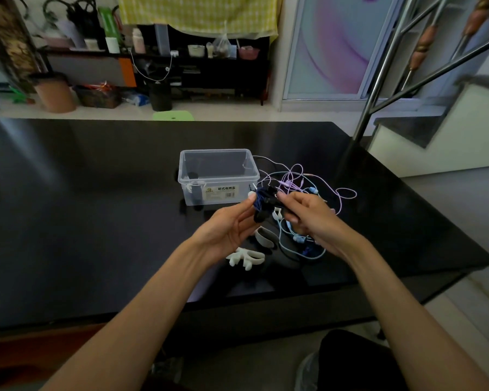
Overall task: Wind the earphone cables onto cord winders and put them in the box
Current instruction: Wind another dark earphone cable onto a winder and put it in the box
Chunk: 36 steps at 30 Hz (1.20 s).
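1. Just above the black table (96, 221), in front of the clear plastic box (218, 176), both hands are up and working on one bundle together.
2. The left hand (229, 230) is palm-up-ish, fingers pinched around a dark blue earphone cable (259, 199) that's bunched around a black cord winder (261, 214). So it's closed on that winder and cable combo.
3. The right hand (308, 218) is closed too, thumb and fingers gripping the other end of the same black winder, close to the left fingertips.
4. The box sits open, no lid on it, label facing the camera. There's already something dark with a bit of white cable in its left corner, looks like a wound set, but it's murky through the plastic.
5. On the table under the hands: a white antler-shaped cord winder (246, 258) and a grey curved winder (266, 237) just beyond it, both loose.
6. To the right of the box there's a messy pile: a purple earphone cable (336, 193) looping out toward the right, and a light blue earphone cable (294, 249) lying under the right hand. They're tangled over each other, can't really tell where one ends.
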### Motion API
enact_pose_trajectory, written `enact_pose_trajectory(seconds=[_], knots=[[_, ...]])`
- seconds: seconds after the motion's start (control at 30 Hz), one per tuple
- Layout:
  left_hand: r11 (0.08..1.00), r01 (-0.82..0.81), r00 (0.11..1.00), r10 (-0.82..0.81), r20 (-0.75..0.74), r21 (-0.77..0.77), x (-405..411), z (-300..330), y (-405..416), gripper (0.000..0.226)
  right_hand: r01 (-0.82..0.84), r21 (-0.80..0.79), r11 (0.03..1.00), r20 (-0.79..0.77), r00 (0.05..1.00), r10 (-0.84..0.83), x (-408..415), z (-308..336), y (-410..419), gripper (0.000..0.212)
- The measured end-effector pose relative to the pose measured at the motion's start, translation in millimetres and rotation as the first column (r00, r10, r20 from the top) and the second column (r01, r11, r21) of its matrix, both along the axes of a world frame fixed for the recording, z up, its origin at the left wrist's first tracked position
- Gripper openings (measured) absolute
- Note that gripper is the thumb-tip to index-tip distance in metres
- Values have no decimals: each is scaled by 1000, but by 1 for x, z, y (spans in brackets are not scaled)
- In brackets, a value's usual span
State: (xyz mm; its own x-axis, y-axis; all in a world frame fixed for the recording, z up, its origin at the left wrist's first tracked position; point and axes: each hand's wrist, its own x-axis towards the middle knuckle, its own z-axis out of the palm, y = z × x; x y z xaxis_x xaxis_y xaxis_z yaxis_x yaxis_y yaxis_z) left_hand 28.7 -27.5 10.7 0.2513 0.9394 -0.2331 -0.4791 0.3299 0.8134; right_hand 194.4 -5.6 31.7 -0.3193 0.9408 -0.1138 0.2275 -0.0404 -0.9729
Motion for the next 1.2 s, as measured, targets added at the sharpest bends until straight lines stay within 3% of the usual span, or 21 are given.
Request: enact_pose_trajectory(seconds=[0.13,0.3,0.43,0.57,0.7,0.87,0.97,1.03,1.2], knots=[[991,-81,975,100,198,-102,1,2,0,19,-51,-132,990,-184,983,26,-5,-5,3,24],[960,-219,937,257,236,-175,-5,-3,6,21,-84,-128,988,-161,985,63,-14,-5,-3,23],[916,-397,909,402,113,-62,-6,-7,8,15,-157,-17,987,33,987,157,-24,5,-14,23],[854,-469,816,517,-260,226,-6,-13,8,18,-243,121,963,298,934,198,-26,11,-16,21],[844,-316,610,531,-588,434,-9,-23,8,25,-289,157,945,476,860,184,-21,16,-15,18],[898,-11,437,401,-805,441,-8,-18,7,20,-337,272,902,747,664,23,-6,27,-12,18],[934,147,480,220,-850,324,-10,-15,9,23,-378,302,875,789,615,-6,1,30,-11,16],[944,207,548,104,-830,256,-12,-12,9,37,-410,290,865,782,623,33,4,30,-10,15],[927,330,615,-67,-786,180,-19,1,6,44,-434,232,871,715,683,149,10,36,-12,14]])
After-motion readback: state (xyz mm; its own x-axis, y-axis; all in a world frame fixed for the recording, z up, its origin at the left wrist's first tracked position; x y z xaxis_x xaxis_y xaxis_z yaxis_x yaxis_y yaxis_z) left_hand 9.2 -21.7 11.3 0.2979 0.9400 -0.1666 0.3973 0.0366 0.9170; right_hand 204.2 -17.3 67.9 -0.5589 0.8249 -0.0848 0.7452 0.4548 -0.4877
